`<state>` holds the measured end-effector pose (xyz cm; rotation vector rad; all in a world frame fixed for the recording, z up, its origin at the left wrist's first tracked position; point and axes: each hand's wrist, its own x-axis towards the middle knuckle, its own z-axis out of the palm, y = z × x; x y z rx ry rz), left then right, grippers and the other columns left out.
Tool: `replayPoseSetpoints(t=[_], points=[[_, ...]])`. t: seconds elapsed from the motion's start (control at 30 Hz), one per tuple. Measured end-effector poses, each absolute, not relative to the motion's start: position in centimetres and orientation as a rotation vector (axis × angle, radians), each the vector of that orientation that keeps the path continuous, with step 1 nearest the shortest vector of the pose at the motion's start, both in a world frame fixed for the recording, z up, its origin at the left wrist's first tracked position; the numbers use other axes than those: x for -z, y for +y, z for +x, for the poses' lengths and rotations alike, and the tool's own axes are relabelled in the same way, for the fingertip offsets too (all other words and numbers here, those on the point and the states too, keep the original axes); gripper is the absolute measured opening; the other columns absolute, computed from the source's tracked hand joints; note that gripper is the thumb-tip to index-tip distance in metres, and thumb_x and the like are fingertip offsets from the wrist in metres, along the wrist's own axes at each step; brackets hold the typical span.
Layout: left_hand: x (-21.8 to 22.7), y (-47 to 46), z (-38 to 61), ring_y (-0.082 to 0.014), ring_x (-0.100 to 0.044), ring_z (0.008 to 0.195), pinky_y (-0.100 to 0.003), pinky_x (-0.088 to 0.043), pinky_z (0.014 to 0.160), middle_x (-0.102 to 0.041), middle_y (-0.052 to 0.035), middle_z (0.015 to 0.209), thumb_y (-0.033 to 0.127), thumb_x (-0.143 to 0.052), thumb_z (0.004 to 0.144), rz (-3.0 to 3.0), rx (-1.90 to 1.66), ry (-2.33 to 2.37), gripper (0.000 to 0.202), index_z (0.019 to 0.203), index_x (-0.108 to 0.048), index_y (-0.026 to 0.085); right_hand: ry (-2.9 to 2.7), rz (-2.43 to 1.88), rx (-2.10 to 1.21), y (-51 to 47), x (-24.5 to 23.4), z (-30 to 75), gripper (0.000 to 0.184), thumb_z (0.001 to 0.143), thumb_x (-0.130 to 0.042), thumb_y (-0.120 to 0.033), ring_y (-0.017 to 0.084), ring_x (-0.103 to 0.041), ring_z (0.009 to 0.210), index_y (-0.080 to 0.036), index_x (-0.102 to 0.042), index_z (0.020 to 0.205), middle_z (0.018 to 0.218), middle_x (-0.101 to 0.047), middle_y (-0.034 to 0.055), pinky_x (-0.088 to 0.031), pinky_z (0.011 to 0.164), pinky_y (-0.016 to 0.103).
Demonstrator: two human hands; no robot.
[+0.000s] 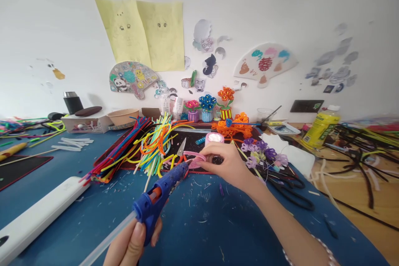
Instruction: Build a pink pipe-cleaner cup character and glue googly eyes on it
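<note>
My left hand is wrapped round the grip of a blue hot glue gun, with a clear glue stick poking out of its back. The nozzle points up and right and meets a small pink pipe-cleaner loop. My right hand pinches that pink loop just above the blue mat. A roll of pink ribbon or tape stands right behind my right fingers. Red-handled scissors lie just left of the pink piece.
A heap of coloured pipe cleaners lies to the left, a white power strip at the near left. Purple pipe-cleaner flowers, black scissors, orange flowers, small flower pots and a yellow bottle stand right and behind.
</note>
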<state>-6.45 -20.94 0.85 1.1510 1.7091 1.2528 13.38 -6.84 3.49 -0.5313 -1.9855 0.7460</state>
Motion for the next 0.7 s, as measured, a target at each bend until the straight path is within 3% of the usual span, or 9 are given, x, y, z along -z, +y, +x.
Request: replayPoseSetpoints(t=[0.23,0.53,0.7], points=[[-0.8,-20.8,-6.8,-0.0144,-0.045,0.034,-0.034,-0.048,0.046,-0.047,0.0011,0.043,0.071,-0.038,0.086,1.123,-1.27,1.65,0.059,0.07,-0.07,0.024,-2.001,-0.538,-0.698,-6.8,-3.5,13.5,0.024,0.084,-0.069,-0.041,0.014,-0.055,0.061,-0.018,-0.071,0.079,0.073,-0.065,0.004,-0.049,0.056,0.026],[-0.4,-20.7,-6.0,-0.0163,-0.044,0.033,-0.034,-0.046,0.043,-0.043,0.0016,0.035,0.075,-0.04,0.083,1.137,-1.265,1.699,0.061,0.054,-0.06,0.025,-2.019,-0.546,-0.688,-6.9,-3.5,13.4,0.029,0.085,-0.067,-0.045,0.015,-0.058,0.064,-0.017,-0.072,0.079,0.075,-0.067,0.0056,-0.049,0.057,0.027],[-1.1,-21.5,-5.9,-0.0177,-0.05,0.037,-0.036,-0.051,0.047,-0.052,-0.0005,0.043,0.07,-0.041,0.085,1.154,-1.327,1.678,0.058,0.06,-0.064,0.024,-2.021,-0.549,-0.676,-6.9,-3.6,13.5,0.029,0.084,-0.068,-0.046,0.015,-0.057,0.061,-0.017,-0.072,0.079,0.073,-0.066,0.0049,-0.05,0.056,0.027]])
